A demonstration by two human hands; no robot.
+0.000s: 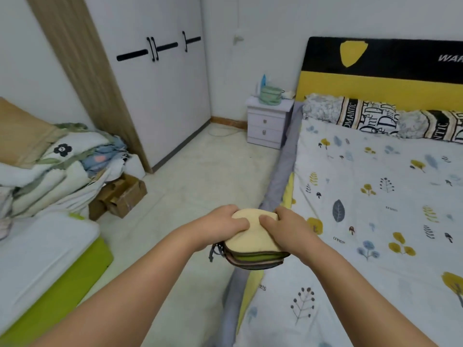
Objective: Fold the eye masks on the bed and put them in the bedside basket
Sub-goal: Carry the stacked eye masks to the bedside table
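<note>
Both forearms reach forward from the near edge, converging at centre frame, bare. Left hand (220,225) and right hand (288,227) grip a stack of folded masks (253,242) from opposite sides, thumbs pressed on the cream top face, fingers wrapped under; both hands closed around the stack. Stack layers: cream on top, then green and brown-edged pieces below; a dark strap loop hangs from its near-left corner. Stack is held in the air over the left edge of the bed (375,209), partly above the floor (200,176) strip. Basket (270,95), green, sits on the nightstand (269,126), far, just left of the headboard (380,78), well apart from the hands. Pillows (375,118) lie along the far end of the bed. Floor strip between bed and the left-hand bedding pile (50,166) is open up to the nightstand; a cardboard box (122,196) sits at its left margin. Wardrobe (160,83) stands far left.
</note>
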